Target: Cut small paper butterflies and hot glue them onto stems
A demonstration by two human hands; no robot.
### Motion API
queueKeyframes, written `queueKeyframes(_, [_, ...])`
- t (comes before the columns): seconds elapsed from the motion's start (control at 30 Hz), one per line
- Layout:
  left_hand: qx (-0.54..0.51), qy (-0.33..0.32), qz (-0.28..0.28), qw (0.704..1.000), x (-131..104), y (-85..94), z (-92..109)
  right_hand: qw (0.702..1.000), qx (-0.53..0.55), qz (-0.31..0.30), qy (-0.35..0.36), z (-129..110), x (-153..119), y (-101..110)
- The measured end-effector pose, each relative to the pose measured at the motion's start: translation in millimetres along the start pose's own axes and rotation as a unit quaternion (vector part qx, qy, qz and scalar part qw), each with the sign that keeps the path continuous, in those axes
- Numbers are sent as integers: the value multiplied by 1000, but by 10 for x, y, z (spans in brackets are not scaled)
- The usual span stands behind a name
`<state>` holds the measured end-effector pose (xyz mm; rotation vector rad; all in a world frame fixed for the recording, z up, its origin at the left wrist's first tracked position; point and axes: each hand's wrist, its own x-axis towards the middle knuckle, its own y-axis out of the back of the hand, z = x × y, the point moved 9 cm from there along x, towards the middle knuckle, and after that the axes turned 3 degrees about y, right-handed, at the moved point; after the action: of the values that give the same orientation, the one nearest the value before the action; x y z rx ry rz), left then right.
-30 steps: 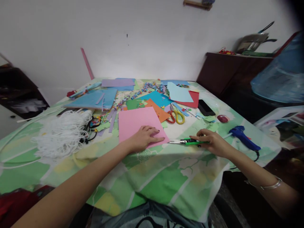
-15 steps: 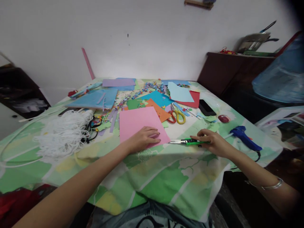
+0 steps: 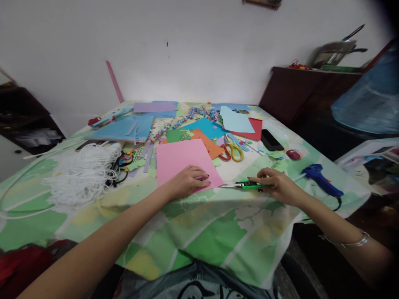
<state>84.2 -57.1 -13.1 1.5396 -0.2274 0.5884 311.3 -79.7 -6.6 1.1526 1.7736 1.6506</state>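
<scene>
My left hand (image 3: pixel 190 181) lies on the lower right part of a pink sheet of paper (image 3: pixel 181 160), fingers stretched out and pressing it to the table. In my right hand (image 3: pixel 274 184) is a green utility knife (image 3: pixel 246 185), held almost level with its blade pointing left. The blade tip is at the pink sheet's lower right corner; I cannot tell whether it is under or beside the edge. Behind the pink sheet are an orange sheet (image 3: pixel 208 142) and a blue sheet (image 3: pixel 204 128). Scissors with red and yellow handles (image 3: pixel 237 153) lie to its right.
A heap of white cord (image 3: pixel 84 176) covers the left side. On the right lie a black phone (image 3: pixel 272 140), a dark red oval object (image 3: pixel 293 155) and a blue glue gun (image 3: pixel 322 180). Paper scraps and light blue paper (image 3: pixel 238 121) lie farther back.
My right hand and the utility knife have shifted slightly left, bringing the blade tip closer against the pink sheet's corner. My left hand stays in place.
</scene>
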Motion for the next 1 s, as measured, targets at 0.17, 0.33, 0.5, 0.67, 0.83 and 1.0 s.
queueKeyframes(0.17, [2, -1, -9, 1000, -2, -17, 2, 1000, 8, 4, 3, -13, 4, 16])
queueKeyframes(0.33, [-9, 14, -11, 1000, -20, -8, -10, 1000, 19, 8, -6, -2, -5, 33])
queueKeyframes(0.5, [-35, 13, -18, 999, -35, 12, 19, 1000, 21, 7, -20, -16, 33, -25])
queueKeyframes(0.67, [-33, 12, -17, 999, -24, 39, 34, 1000, 17, 5, 0, -113, 110, -73])
queueKeyframes(0.83, [-36, 17, -13, 999, -20, 48, 32, 1000, 12, 9, 5, -110, 96, -52])
queueKeyframes(1.0, [-52, 19, -5, 998, -29, 41, 13, 1000, 21, 9, 0, -65, 41, -42])
